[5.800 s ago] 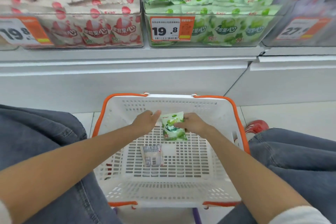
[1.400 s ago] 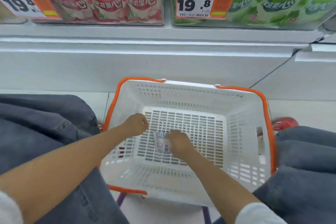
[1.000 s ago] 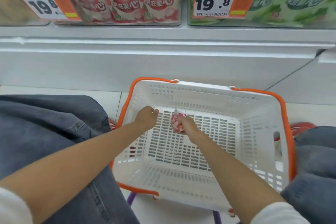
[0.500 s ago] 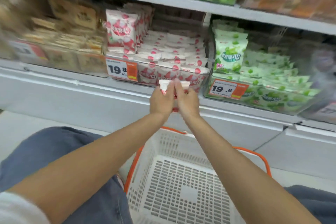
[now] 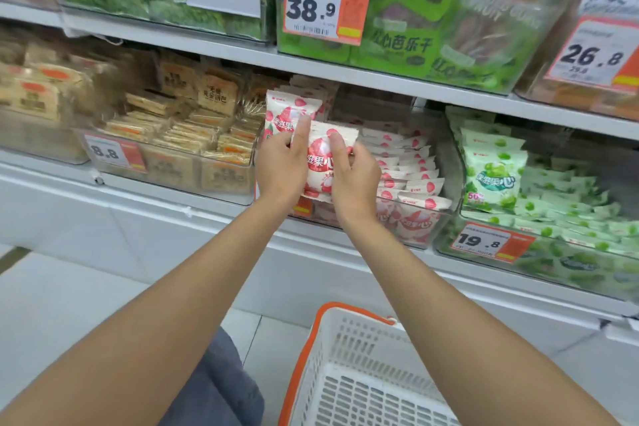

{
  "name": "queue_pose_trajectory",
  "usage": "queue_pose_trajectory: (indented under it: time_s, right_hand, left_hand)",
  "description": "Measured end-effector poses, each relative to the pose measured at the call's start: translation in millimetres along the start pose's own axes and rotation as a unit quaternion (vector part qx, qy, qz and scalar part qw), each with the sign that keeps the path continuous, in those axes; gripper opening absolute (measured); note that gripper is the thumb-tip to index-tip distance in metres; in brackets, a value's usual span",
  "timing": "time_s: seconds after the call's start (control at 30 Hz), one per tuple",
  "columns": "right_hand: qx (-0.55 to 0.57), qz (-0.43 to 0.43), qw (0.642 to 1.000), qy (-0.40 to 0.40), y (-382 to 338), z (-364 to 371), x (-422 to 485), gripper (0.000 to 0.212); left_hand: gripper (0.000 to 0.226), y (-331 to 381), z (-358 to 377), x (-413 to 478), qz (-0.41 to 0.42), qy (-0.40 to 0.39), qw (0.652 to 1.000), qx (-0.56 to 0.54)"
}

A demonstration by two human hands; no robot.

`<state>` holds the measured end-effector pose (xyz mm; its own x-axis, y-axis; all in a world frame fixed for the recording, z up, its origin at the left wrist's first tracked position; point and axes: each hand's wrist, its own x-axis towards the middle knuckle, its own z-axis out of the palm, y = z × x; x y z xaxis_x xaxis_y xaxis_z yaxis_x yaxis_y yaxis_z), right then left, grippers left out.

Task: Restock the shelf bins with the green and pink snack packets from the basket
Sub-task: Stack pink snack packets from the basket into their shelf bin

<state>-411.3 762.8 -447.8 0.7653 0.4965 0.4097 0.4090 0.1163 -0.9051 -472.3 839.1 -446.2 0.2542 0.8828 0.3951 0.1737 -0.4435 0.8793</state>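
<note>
A pink and white snack packet stands upright between both hands at the front of the clear pink-packet bin. My left hand holds its left edge with the fingers over the top corner. My right hand pinches its right side. Behind it stands another pink packet, with several lying flat to the right. The green-packet bin sits further right, one green packet upright in it. The white basket with an orange rim is on the floor below; the part in view holds nothing.
A bin of brown biscuit packs borders the pink bin on the left. The shelf above carries bins of green dried-fruit bags close over the hands. Orange price tags hang on the bin fronts. My knee in blue jeans is beside the basket.
My right hand lifted the pink packet from the basket, my left hand joined it, and both have carried it up from the shelf edge to the pink bin's front. The view tilted upward.
</note>
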Motion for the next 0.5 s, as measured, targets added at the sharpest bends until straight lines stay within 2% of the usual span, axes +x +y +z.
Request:
queue_pose_trajectory:
  time_s: [0.1, 0.2, 0.33, 0.5]
  right_hand:
    - [-0.034, -0.040, 0.999, 0.000, -4, 24, 21, 0.046]
    - [-0.117, -0.060, 0.991, 0.022, 0, 49, 37, 0.050]
    - [-0.194, -0.078, 0.977, 0.050, 17, 75, 44, 0.042]
    - [-0.078, 0.019, 0.996, -0.042, 20, 87, 38, 0.063]
  left_hand:
    - [0.059, -3, -6, 28, 0.026, 0.027, 0.999, -0.009]
    - [0.053, -11, -7, 52, 0.035, 0.067, 0.996, 0.052]
    - [0.049, -38, -2, 68, 0.040, 0.085, 0.986, 0.136]
    - [0.063, -58, 1, 67, 0.025, 0.052, 0.994, 0.096]
